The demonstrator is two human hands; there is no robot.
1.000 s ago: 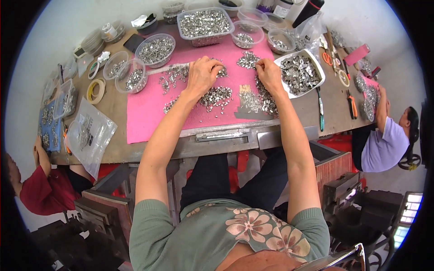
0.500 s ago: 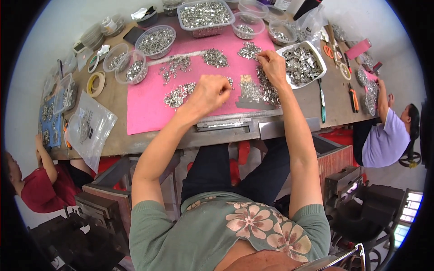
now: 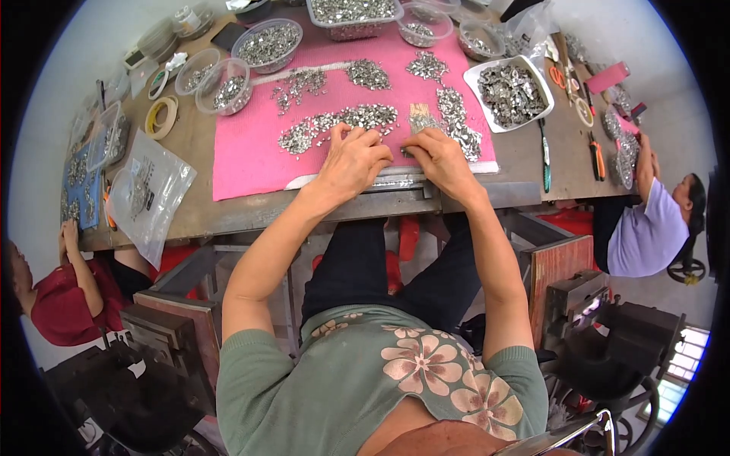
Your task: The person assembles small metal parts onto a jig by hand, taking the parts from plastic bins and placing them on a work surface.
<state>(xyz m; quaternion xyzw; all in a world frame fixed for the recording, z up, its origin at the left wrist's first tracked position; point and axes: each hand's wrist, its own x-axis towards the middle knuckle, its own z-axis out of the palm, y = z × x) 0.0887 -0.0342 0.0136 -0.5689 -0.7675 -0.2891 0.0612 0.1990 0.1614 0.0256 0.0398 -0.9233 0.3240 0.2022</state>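
Note:
Both hands are close together at the near edge of a pink mat [image 3: 255,163]. My left hand [image 3: 351,163] has its fingers curled in a pinch; anything between them is too small or hidden. Beside it, my right hand [image 3: 443,163] pinches a small dark metal piece [image 3: 407,152] between thumb and fingers. Just beyond the left hand spreads a long pile of small shiny metal pieces [image 3: 334,125]. Another pile of metal pieces [image 3: 456,125] lies right of the right hand. Part of a light tan strip [image 3: 420,112] shows behind the right hand, its lower end hidden.
A white tray [image 3: 481,80] of metal pieces stands right of the mat. Clear tubs [image 3: 266,47] line the back. Tape rolls [image 3: 161,118] and a plastic bag [image 3: 156,186] lie left; orange-handled pliers [image 3: 597,159] lie right. Co-workers sit at both sides.
My right hand has come from the pile beside the white tray to the mat's near edge, next to my left hand. The left hand has lowered slightly. The view has shifted a little.

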